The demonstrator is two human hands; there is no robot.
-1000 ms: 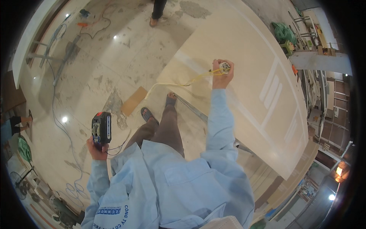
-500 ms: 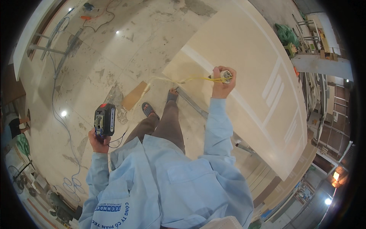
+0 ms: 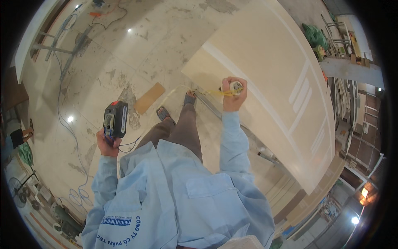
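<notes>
My left hand (image 3: 108, 144) is closed around the lower end of a black battery pack (image 3: 120, 118) with a red patch on top, held upright over the floor. A dark blue wire (image 3: 132, 144) comes out beside that hand. My right hand (image 3: 235, 99) grips a small round whitish object (image 3: 236, 87), its kind hard to make out, above the edge of a large beige panel (image 3: 257, 54). Yellow wire (image 3: 213, 92), blurred by motion, runs from it leftward and down in front of my legs toward the battery pack.
Under the panel's near edge runs a metal bar (image 3: 209, 106), close to my sandalled feet (image 3: 190, 97). A brown board piece (image 3: 149, 98) lies on the stained floor. At left are a blue cable (image 3: 61, 106) and a metal frame (image 3: 75, 52); a person's foot (image 3: 27, 132) shows at far left.
My right hand has moved left and slightly nearer with the round object. The left hand and battery pack have risen a little in the picture. The yellow wire has shifted with them.
</notes>
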